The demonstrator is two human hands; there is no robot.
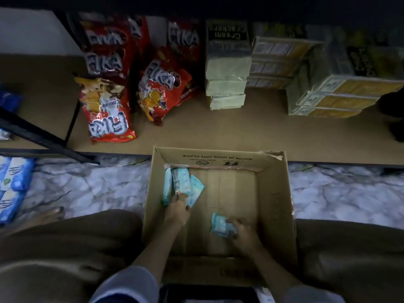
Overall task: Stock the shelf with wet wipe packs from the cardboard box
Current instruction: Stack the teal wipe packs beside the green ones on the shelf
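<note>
An open cardboard box (273,193) stands on the floor between my knees, in front of the low brown shelf (196,132). Inside it, a few light-blue wet wipe packs (188,184) lean in the far left corner. My left hand (178,209) reaches down and grips the near end of those packs. Near the box's middle, my right hand (244,234) holds another light-blue wet wipe pack (220,226) by its right end. The rest of the box floor is bare cardboard.
On the shelf lie red Fika snack bags (107,110) at the left and stacks of cracker packs (227,84) at the right. Blue packs (13,184) sit on the marble floor (98,186) at the far left. A black shelf brace (43,136) slants nearby.
</note>
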